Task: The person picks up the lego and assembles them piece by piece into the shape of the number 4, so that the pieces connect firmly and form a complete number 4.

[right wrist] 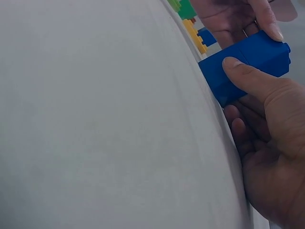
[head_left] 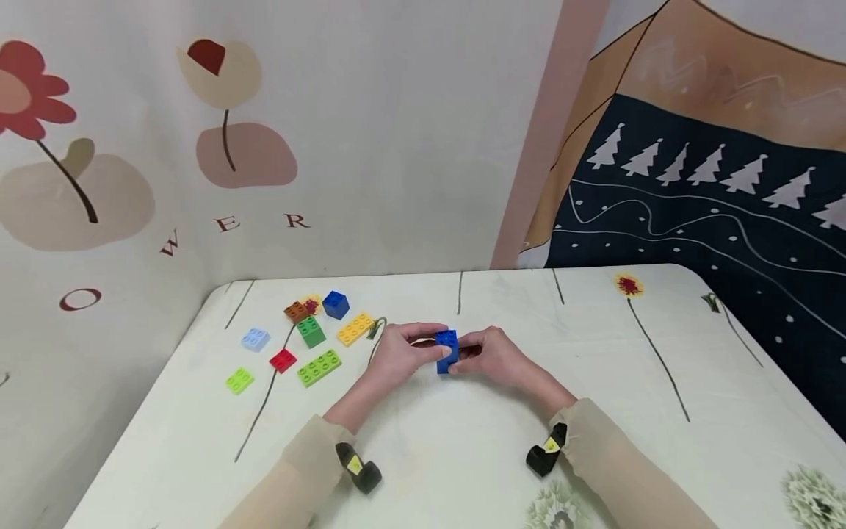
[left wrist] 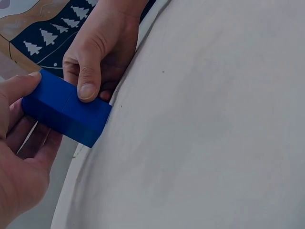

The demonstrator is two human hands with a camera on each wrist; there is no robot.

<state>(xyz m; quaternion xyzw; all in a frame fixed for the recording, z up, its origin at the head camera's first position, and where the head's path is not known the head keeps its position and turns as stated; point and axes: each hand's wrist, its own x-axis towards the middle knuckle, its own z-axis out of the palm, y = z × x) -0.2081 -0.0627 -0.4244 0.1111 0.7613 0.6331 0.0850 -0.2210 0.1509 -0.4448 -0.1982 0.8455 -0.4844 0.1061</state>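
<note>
Head: left hand (head_left: 403,354) and right hand (head_left: 492,358) both pinch the blue block (head_left: 446,339); whether it touches the desk (head_left: 476,455) is hard to tell. Left wrist: probably light, stiff plastic. Right wrist: smooth, perhaps slippery flanks; best held there.

My head view evenly bright, faint shadows on the white flower-printed tabletop (head_left: 456,441), my wrist views dimmer, greyer
</note>
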